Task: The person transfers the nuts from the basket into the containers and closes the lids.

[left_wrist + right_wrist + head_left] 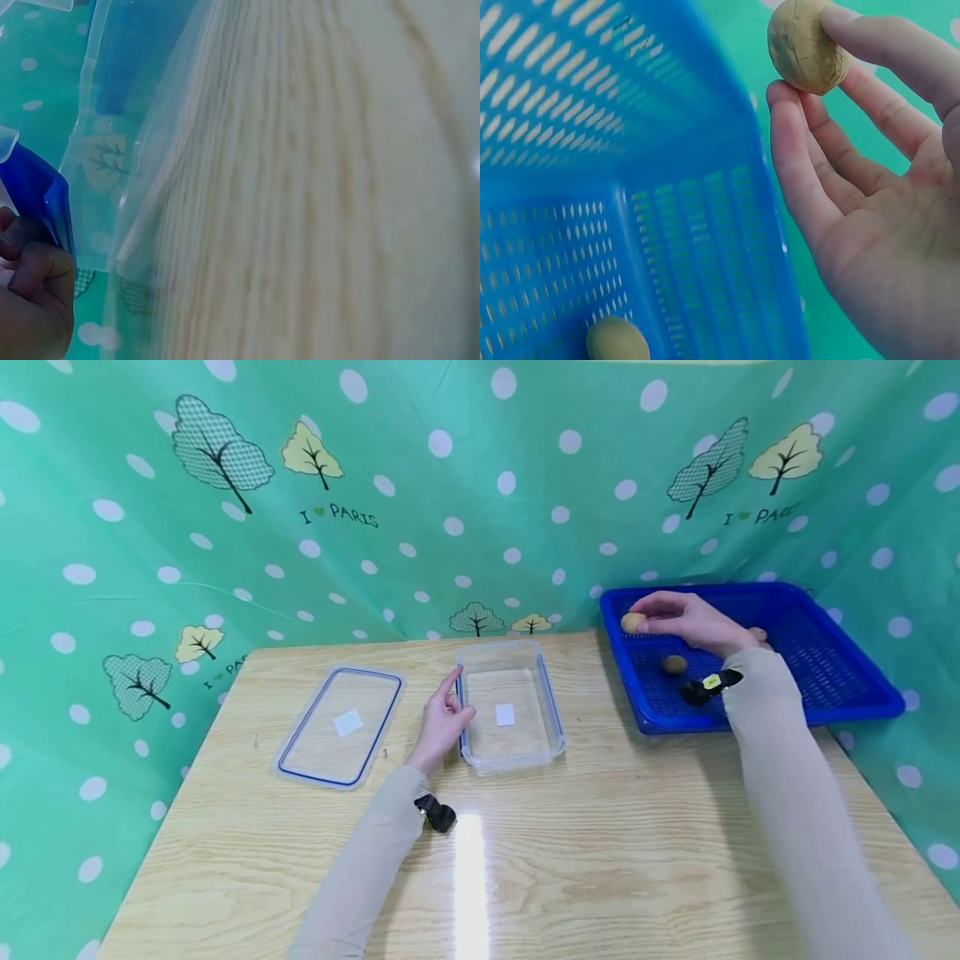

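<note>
One walnut [633, 622] is pinched in my right grip [693, 620], by the basket [855, 716] at the worktop's [600, 852] far right corner; more walnuts [674, 664] lie inside. My left grip [441, 722] clasps the box [517, 762] near the far edge. Work looks barely begun: no walnut is boxed.

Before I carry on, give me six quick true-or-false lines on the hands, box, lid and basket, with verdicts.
1. The right hand pinches a walnut. True.
2. The left hand is out of reach of the right hand's walnut and touches the box. True.
3. The lid is fitted on the box. False: it lies on the table, left of the box.
4. The box holds walnuts. False: none is in it.
5. The right hand is at the blue basket. True.
6. No other walnut is in sight. False: another walnut lies in the basket.
</note>
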Tool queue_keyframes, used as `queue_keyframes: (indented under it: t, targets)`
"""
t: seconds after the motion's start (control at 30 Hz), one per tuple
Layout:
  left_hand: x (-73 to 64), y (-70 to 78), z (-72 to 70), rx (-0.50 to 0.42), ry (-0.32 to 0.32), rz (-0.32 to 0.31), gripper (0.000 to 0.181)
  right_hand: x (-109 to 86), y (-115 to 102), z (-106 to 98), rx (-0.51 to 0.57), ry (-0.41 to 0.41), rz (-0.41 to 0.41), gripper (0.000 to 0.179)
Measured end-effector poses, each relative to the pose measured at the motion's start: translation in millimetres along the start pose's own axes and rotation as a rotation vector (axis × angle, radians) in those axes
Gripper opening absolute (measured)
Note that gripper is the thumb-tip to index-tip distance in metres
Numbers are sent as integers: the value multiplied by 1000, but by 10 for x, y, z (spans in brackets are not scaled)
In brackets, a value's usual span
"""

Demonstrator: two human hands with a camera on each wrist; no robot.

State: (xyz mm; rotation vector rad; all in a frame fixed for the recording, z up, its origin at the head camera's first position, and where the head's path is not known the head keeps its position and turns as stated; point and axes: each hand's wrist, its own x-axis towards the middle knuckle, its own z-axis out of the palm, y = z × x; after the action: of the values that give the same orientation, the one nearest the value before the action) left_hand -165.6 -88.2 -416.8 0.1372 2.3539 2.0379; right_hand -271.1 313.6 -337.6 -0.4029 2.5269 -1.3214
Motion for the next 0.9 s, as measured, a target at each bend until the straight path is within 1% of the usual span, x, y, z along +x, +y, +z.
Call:
queue_keyframes:
  t: [0.17, 0.27, 0.4, 0.5, 0.73, 0.9]
  targets:
    - [14, -52, -26, -15, -21, 10, 74, -11, -88, 77, 42, 7, -55, 42]
    - [22, -72, -39, -22, -28, 26, 70, -14, -165, 141, 59, 14, -73, 41]
    - [18, -76, -42, -9, -34, 50, 65, -6, -247, 238, 63, 15, -78, 41]
    - [10, -68, -49, 6, -36, 55, 63, 13, -289, 320, 76, 3, -87, 41]
    - [18, -68, -50, 9, -36, 52, 63, 82, -328, 511, 156, -30, -106, 41]
    - [31, -75, -36, 16, -20, 50, 62, 153, -381, 647, 118, -60, -119, 40]
